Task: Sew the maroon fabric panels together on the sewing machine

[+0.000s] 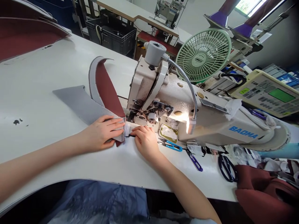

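Note:
My left hand (105, 132) lies flat with its fingers stretched over a grey mesh-like fabric piece (77, 99), pressing its end by the needle area of a sewing machine (151, 90). The piece has a maroon face (106, 84) and a curved grey-edged band standing up behind. A short white ribbed strip (126, 129) shows at its right end, between my hands. My right hand (146, 138) rests on the table just in front of the presser area, fingers curled together. A thin dark thing (132, 135) sticks out from under its fingertips towards the strip; its kind is hidden.
Right of my right hand are a small tray (168, 133), blue thread snips (171, 145), purple snips (195, 161) and dark-handled scissors (227, 168). Maroon pieces (261, 189) lie lower right, larger panels (28, 37) upper left. A green fan (203, 56) and control panel (268, 90) stand behind.

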`<state>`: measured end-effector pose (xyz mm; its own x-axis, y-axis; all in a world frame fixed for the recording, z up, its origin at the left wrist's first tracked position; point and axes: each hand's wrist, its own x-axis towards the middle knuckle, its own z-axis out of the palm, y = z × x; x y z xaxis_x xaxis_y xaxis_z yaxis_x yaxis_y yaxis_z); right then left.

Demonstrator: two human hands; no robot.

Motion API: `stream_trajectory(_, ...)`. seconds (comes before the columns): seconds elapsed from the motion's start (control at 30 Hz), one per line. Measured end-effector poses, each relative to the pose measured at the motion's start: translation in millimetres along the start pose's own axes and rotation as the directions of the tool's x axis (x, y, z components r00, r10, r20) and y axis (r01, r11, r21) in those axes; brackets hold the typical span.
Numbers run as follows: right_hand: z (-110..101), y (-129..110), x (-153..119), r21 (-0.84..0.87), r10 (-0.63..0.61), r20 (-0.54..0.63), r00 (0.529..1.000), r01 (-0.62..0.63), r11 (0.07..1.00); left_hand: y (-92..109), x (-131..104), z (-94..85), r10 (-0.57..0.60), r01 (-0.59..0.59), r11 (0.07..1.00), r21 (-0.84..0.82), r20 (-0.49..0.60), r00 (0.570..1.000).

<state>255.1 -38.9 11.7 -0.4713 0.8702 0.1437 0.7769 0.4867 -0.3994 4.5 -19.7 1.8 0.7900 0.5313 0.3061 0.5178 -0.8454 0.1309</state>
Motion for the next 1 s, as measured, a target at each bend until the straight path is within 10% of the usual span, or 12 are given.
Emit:
stream_trajectory(0.23, 11, 1, 2, 0.179, -0.060, -0.040, 0.997, 0.067, 0.982, -3, -1, -2.4, -0.009, 0.009, 1.000, -0.011, 0.063, 0.998)
stream_trajectory(1.0, 16, -9, -2, 0.013, -0.116, -0.010, 0.993, 0.116, 0.993, -3, -3, -0.4, -0.053, 0.057, 0.992, -0.116, 0.037, 0.998)
